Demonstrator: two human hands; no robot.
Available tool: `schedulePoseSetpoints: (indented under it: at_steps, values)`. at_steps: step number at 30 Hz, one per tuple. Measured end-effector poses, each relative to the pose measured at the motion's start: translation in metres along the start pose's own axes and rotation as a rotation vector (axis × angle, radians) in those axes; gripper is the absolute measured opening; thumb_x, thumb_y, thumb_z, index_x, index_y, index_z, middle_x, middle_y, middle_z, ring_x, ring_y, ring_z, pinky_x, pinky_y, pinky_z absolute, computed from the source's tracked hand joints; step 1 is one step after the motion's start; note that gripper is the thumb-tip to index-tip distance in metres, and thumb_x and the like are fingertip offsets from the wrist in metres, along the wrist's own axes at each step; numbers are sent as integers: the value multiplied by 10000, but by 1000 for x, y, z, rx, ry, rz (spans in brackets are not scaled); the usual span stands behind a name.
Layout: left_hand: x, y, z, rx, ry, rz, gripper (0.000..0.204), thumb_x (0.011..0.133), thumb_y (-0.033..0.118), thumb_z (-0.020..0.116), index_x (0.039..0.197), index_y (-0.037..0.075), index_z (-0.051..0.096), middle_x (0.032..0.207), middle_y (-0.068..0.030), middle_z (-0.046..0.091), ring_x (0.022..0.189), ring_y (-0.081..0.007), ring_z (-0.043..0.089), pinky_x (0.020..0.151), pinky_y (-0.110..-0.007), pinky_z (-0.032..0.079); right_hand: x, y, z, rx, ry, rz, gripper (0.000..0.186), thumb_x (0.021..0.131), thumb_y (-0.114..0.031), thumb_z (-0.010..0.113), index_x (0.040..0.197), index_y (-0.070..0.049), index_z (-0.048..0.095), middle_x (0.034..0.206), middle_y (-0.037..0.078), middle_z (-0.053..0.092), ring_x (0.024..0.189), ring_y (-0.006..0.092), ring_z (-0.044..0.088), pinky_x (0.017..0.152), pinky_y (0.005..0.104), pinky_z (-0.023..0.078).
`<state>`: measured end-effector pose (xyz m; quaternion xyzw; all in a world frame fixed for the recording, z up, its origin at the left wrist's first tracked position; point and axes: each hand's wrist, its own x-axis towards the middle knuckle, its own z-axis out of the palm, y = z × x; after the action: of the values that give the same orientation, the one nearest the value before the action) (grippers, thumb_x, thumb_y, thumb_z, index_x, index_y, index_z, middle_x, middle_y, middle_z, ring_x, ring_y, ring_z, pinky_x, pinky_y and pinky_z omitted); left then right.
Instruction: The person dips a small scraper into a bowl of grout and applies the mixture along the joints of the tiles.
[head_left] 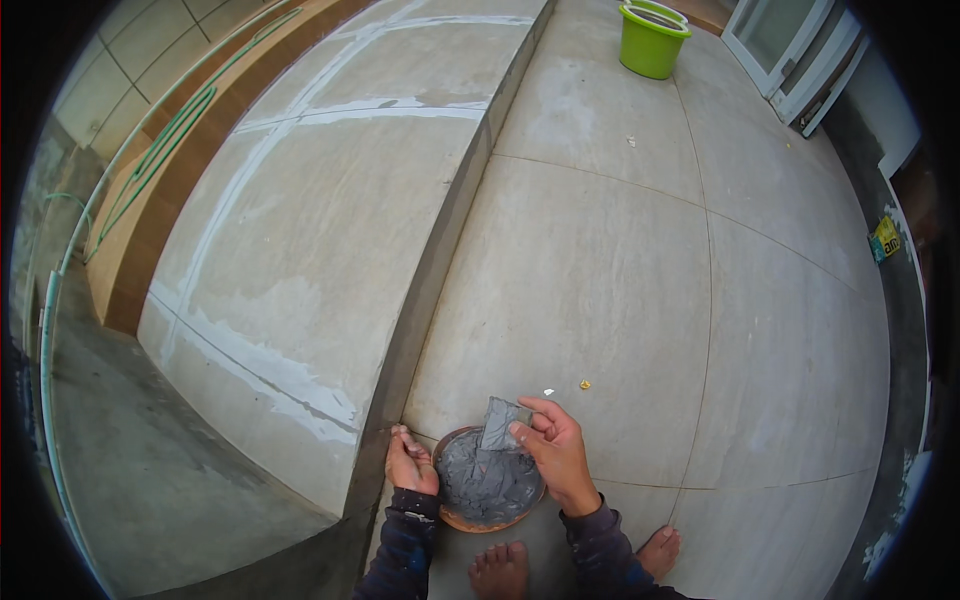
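Note:
My right hand point(558, 452) pinches a small flat rectangular spreader point(503, 425), smeared with grey paste, between thumb and fingers. The spreader is held over a round shallow bowl point(468, 525) with an orange-brown rim. Thick grey paste point(490, 487), rough on top, fills the bowl. At the bowl's left side is my left hand point(411, 464), its fingers drawn together close to the face of the step point(405, 340). Whatever those fingers may hold is too small to make out.
Large beige floor tiles point(580, 280) surround the bowl. Left of them rises a tiled step with whitish smears point(270, 375) along its joints. A green bucket point(650, 45) stands far off, near a white-framed door point(775, 45). My bare feet point(498, 572) are close to the bowl.

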<state>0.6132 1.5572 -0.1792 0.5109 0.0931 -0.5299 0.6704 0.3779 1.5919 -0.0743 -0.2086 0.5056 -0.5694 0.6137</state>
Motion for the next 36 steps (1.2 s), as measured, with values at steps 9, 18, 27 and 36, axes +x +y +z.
schedulePoseSetpoints:
  at_steps: [9,18,27,36]
  values:
    - [-10,8,19,8,7,-123,72,1024,155,658,1078,108,670,977,36,725,816,-29,674,604,-207,479,-1,-15,7,19,23,32,446,975,23,699,1398,55,560,844,-52,561,742,16,498,649,193,397]
    - [-4,17,9,59,63,-166,214,1049,61,598,1259,36,630,1268,-75,715,1116,-130,727,753,-232,588,-2,-7,6,-34,45,4,439,969,40,690,1393,52,575,807,-79,485,723,3,442,648,183,356]
    - [-12,17,4,-60,-26,-184,472,1086,108,598,1521,31,432,1465,-104,610,1306,-142,635,816,-213,583,0,-6,5,-46,66,29,438,970,29,695,1392,54,578,797,-86,453,717,2,417,654,186,357]
    - [-11,18,8,-81,-29,-136,125,1046,73,640,1167,42,628,1179,-66,735,1129,-157,728,732,-241,607,3,0,5,-25,65,35,440,972,20,700,1394,53,578,790,-85,451,719,6,426,656,192,368]
